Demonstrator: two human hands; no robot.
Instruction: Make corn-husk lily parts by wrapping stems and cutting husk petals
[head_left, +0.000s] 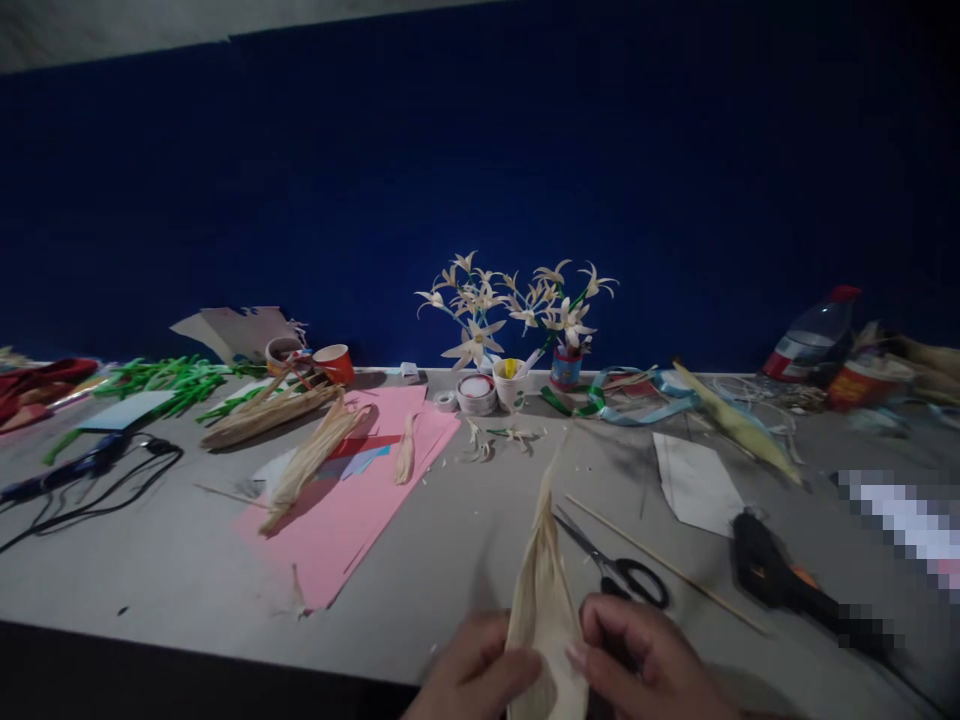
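Observation:
Both my hands hold a pale dried corn husk (541,590) upright at the bottom middle of the head view. My left hand (469,672) pinches its left edge and my right hand (645,660) pinches its right edge. Fingers of both are closed on the husk. Just behind my right hand lie black-handled scissors (615,565) and a thin wooden stick (664,563) on the grey table (165,570).
A black glue gun (780,580) lies at the right. Pink paper (360,500) with more husks sits left of centre. Husk flowers (517,300) stand in cups at the back, with tape rolls, ribbons, a plastic bottle (814,335), green strips and a black cable (97,490).

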